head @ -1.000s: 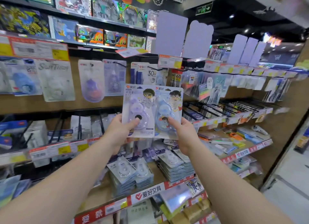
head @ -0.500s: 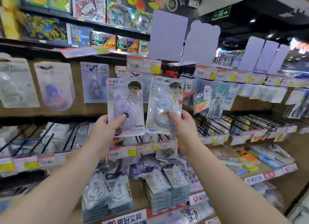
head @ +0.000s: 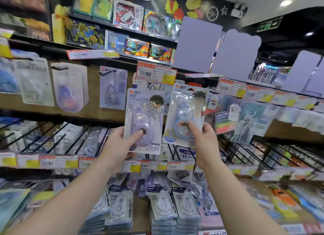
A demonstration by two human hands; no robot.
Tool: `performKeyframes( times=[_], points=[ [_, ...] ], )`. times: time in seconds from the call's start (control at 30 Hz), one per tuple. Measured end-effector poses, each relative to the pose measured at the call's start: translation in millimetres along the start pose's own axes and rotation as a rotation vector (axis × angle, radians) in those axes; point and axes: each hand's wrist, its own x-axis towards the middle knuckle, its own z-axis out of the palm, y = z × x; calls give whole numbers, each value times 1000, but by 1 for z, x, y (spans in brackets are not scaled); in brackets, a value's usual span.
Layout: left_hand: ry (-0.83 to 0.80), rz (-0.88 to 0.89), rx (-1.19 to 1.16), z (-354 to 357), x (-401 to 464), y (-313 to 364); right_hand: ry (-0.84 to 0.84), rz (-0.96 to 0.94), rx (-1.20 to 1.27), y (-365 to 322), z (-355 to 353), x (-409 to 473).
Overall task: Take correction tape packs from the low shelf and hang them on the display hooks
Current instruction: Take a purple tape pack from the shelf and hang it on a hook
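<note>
Packs Part Ways Near the Hooks

Stacks of white correction tape packs [head: 163, 205] lie on the low shelf [head: 140, 215] nearest the camera. Above them, the left hand [head: 119, 147] pinches a purple pack [head: 144, 120] by its lower edge, thumb on the blister, while the right hand [head: 203, 143] grips a blue pack [head: 185, 113] the same way. A second ago the two overlapped, lower down; now they are raised and separated, apparently each bound for its own hook. Behind them hang a lavender pack [head: 113, 88] and an orange price tag [head: 156, 73]; the hook tips themselves are indistinct.
</note>
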Motion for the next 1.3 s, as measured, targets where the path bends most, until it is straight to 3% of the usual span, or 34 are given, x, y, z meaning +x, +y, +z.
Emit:
performKeyframes(
  times=[0.33,0.6,0.97,1.3],
  points=[
    [-1,5,15,2,1,4,-65,36,8,17,0,16],
    [20,0,68,-6,8,-1,-72,188,-91,43,-11,37],
    [21,38,121,13,19,-5,-50,201,0,58,0,69],
    [29,26,152,22,36,-14,-77,139,-76,76,24,114]
  ],
)
